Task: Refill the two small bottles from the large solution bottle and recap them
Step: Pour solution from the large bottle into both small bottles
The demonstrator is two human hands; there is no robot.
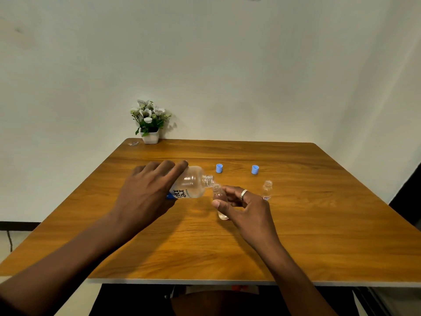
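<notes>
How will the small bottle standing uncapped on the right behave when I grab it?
The standing small bottle looks empty and narrow, so it is probably light and easy to tip. Its smooth clear wall may be slippery.

Glossy clear plastic large bottle (193,184), wood-grain table (296,224) (satin sheen), smooth blue plastic caps (219,168)

Table (296,224), cap (219,168), second cap (255,169), bottle (267,190), plant (149,124)
</notes>
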